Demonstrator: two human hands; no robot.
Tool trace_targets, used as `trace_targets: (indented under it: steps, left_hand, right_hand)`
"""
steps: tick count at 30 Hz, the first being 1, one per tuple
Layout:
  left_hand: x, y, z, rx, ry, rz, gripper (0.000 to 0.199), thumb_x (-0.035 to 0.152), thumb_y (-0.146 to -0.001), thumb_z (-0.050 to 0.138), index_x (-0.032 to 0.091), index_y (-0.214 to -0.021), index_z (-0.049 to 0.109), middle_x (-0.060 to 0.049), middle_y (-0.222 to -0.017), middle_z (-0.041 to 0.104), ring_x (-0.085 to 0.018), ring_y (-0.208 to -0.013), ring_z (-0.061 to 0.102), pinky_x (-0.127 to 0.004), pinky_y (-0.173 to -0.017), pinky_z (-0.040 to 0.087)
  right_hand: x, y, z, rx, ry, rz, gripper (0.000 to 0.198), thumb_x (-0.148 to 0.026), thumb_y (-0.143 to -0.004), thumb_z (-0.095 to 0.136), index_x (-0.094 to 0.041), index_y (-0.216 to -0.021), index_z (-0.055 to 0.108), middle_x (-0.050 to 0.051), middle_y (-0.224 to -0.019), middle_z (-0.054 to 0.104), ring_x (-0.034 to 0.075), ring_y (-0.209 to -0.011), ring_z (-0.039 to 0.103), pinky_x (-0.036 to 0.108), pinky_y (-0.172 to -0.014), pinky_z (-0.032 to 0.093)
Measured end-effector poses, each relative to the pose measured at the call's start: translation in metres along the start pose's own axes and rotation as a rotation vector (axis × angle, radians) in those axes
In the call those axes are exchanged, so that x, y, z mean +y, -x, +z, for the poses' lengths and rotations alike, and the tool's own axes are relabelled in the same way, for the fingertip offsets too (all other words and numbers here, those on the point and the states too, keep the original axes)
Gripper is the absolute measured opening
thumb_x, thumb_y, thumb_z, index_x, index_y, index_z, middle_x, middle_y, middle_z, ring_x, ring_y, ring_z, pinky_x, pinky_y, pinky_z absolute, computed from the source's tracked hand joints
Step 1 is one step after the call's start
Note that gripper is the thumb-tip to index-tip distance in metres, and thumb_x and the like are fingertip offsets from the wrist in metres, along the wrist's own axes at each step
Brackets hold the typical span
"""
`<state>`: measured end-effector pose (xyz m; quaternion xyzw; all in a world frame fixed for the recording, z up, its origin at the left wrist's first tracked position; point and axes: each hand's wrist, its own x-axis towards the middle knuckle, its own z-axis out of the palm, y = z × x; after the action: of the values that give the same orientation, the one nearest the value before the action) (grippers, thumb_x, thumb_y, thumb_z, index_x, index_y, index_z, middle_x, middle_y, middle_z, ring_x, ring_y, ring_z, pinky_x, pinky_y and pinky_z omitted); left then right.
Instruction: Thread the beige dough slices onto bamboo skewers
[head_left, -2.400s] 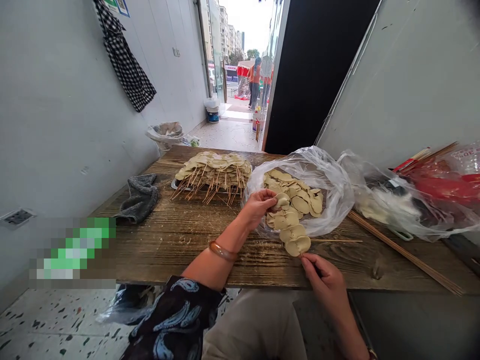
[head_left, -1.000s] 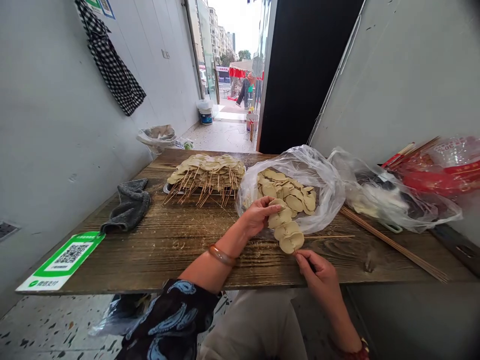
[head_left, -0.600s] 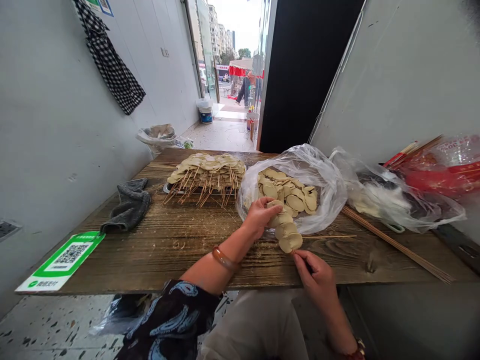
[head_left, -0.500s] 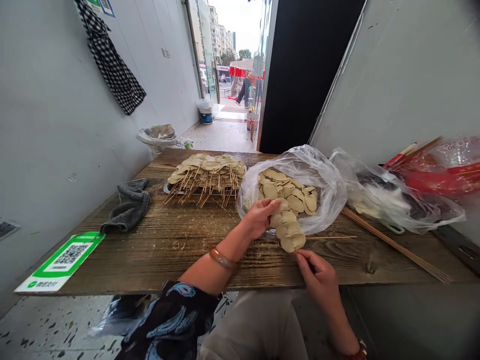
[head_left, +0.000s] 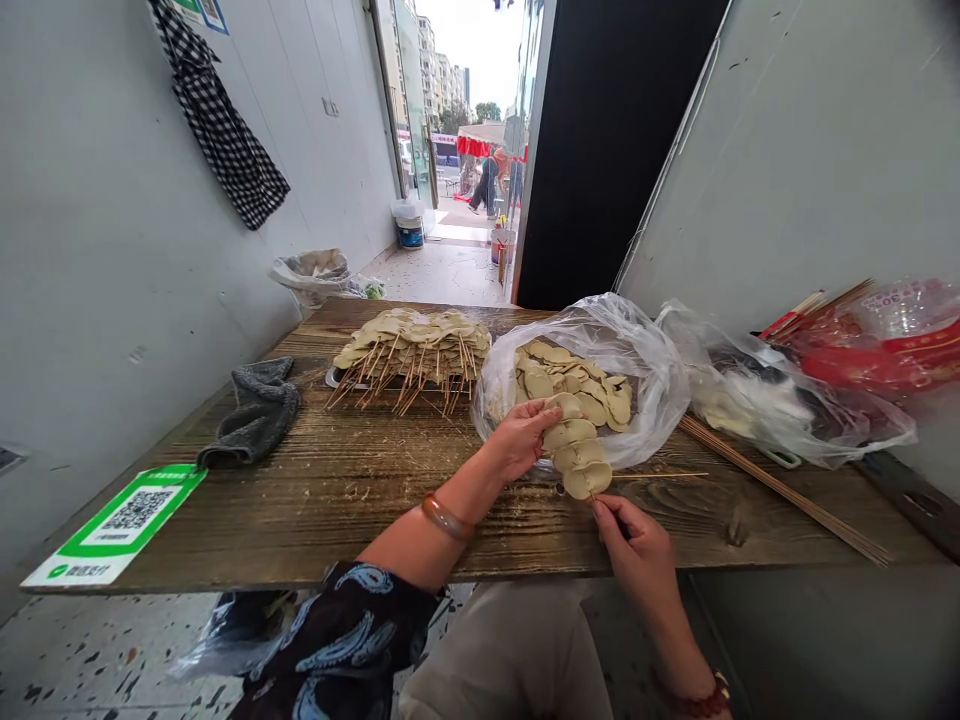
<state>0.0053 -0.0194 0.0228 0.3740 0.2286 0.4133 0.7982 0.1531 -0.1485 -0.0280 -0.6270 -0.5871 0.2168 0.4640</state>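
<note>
Between my hands is a skewer of thin, round, pale slices, tilted over the front edge of a clear plastic bag. My left hand pinches the topmost slice at the skewer's upper end. Lower down, my right hand grips the stick's bare end just below the last slice. Loose slices of the same kind lie in the open plastic bag behind my hands. A stack of filled skewers rests on a metal tray to the left, sticks pointing toward me.
Bare bamboo sticks lie in a bundle at the right, beside more plastic bags. A single stick lies nearer my right hand. At the left are a grey cloth and a green-and-white QR card on the wooden table.
Both hands keep their hold on the skewer, with hardly any movement. The camera view has shifted slightly, and the person outside bends lower.
</note>
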Motion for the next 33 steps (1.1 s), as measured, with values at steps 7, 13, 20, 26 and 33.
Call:
trace_targets:
  steps: [7,13,20,26,33]
  left_hand:
    - [-0.001,-0.006,-0.01,0.059,0.038,0.024,0.03,0.029,-0.063,0.077,0.01,-0.084,0.067,-0.009,-0.076,0.07,-0.016,-0.067,0.066,-0.026,-0.062,0.052]
    - [0.006,-0.005,-0.015,0.079,0.082,0.06,0.026,0.027,-0.065,0.074,0.011,-0.083,0.065,-0.009,-0.074,0.07,-0.017,-0.066,0.066,-0.026,-0.061,0.053]
    - [0.005,-0.005,-0.017,0.101,0.101,0.118,0.038,0.04,-0.059,0.078,0.012,-0.079,0.063,-0.008,-0.071,0.069,-0.016,-0.063,0.065,-0.027,-0.06,0.052]
    - [0.002,-0.007,-0.019,0.104,0.067,0.149,0.043,0.043,-0.053,0.08,0.01,-0.076,0.064,-0.007,-0.07,0.068,-0.015,-0.061,0.063,-0.026,-0.06,0.05]
    - [0.006,-0.004,-0.016,0.091,0.049,0.146,0.038,0.039,-0.054,0.081,0.01,-0.071,0.063,-0.006,-0.065,0.067,-0.014,-0.056,0.061,-0.023,-0.055,0.048]
  right_hand:
    - [0.0,-0.001,-0.002,-0.087,-0.014,-0.014,0.033,-0.042,-0.086,0.05,-0.017,-0.093,0.071,0.007,-0.084,0.072,0.021,-0.08,0.066,0.028,-0.072,0.05]
    - [0.002,0.001,-0.005,-0.153,-0.018,-0.013,0.033,-0.044,-0.085,0.053,-0.018,-0.095,0.072,0.01,-0.095,0.072,0.024,-0.085,0.067,0.031,-0.073,0.053]
    - [-0.005,0.002,0.0,-0.095,-0.026,-0.049,0.034,-0.046,-0.083,0.055,-0.02,-0.092,0.074,0.01,-0.094,0.073,0.025,-0.085,0.068,0.032,-0.074,0.054]
    - [-0.005,0.0,0.007,-0.047,-0.021,-0.015,0.035,-0.046,-0.084,0.054,-0.018,-0.091,0.074,0.011,-0.094,0.073,0.026,-0.086,0.067,0.036,-0.077,0.053]
    - [-0.009,-0.003,0.016,-0.04,-0.062,0.012,0.034,-0.044,-0.084,0.054,-0.017,-0.092,0.073,0.011,-0.096,0.072,0.026,-0.09,0.065,0.038,-0.082,0.049]
